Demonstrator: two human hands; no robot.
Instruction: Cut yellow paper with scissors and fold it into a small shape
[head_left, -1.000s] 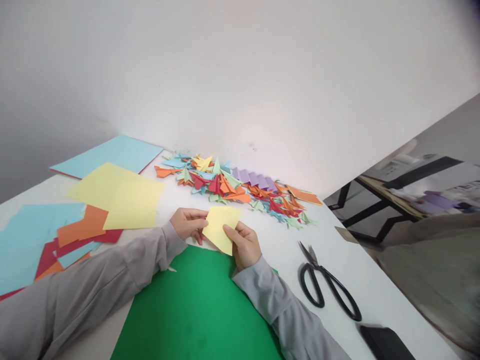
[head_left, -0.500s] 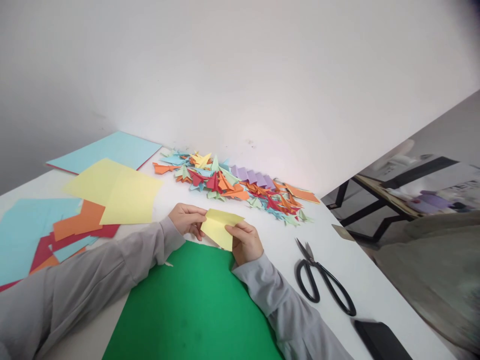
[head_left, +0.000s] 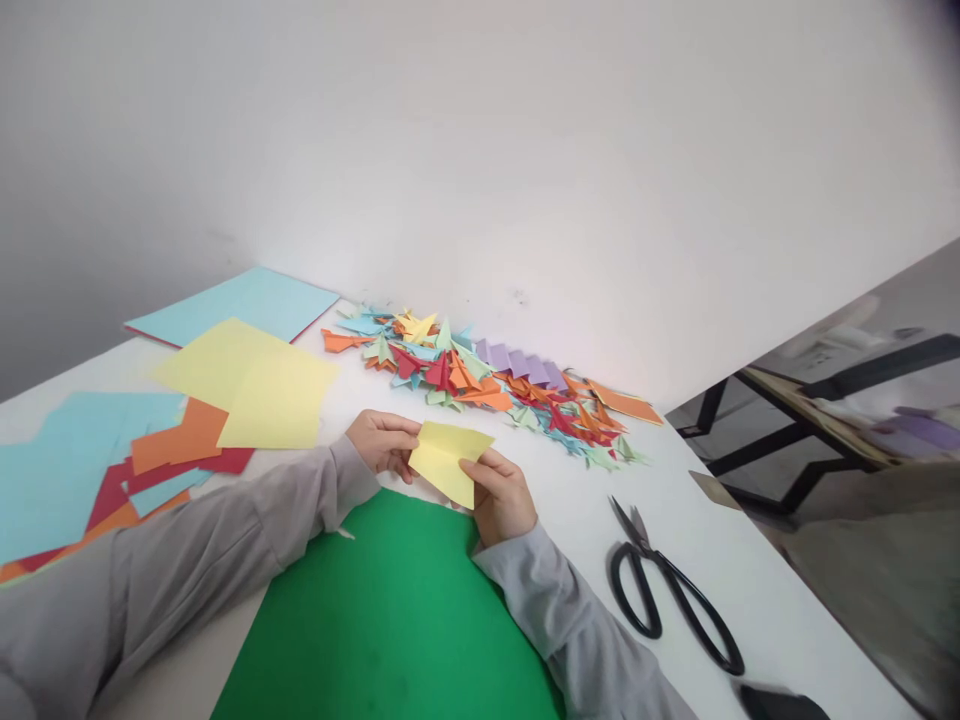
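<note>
A small piece of yellow paper (head_left: pixel 448 462) with a crease across it is held up between both hands, above the far end of a green sheet (head_left: pixel 397 610). My left hand (head_left: pixel 381 443) pinches its left edge between thumb and fingers. On the right side, my right hand (head_left: pixel 501 492) grips the paper with the thumb on the near face; the other fingers are mostly hidden behind it. Beyond the hands lies a long heap of small folded paper pieces (head_left: pixel 457 370) in red, orange, green, blue and yellow, with a purple pleated strip (head_left: pixel 521 362) among them.
Black-handled scissors (head_left: pixel 667 585) lie to the right, points away from me, with a dark object (head_left: pixel 780 703) nearer. Yellow sheets (head_left: pixel 274 400), blue sheets (head_left: pixel 52 470) and orange scraps (head_left: pixel 176 440) spread on the left. A blue sheet stack (head_left: pixel 240 303) sits by the wall.
The view has shifted slightly, so most things appear further right. The yellow paper looks opened a little flatter; both hands keep hold of it.
</note>
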